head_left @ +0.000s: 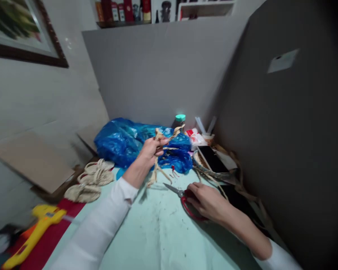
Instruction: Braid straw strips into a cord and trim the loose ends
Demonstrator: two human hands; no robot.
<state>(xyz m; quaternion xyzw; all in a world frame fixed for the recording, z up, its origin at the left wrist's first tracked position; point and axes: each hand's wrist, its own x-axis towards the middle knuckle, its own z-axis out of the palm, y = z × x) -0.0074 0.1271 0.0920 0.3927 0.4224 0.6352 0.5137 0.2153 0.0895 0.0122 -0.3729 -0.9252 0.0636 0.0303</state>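
Note:
My left hand (153,147) is closed round a bundle of tan, twisted straw cord (155,172), raised above the table in front of a blue plastic bag (121,140). Loose ends of the cord stick out above the fingers and hang below them. At the right, my right hand (201,198) has its fingers curled over the red handles of a pair of scissors (187,206). The scissors lie low over the table, blades pointing to the left and nearly together. The palm hides part of the handles.
Woven straw sandals (94,178) lie at the left, near a yellow glue gun (39,228) on red cloth. A round tray (198,161) holding a dark flat object stands at the right. Behind are a green-lidded jar (180,118) and grey partitions (163,71). Pale green covering (146,232) spreads over the table.

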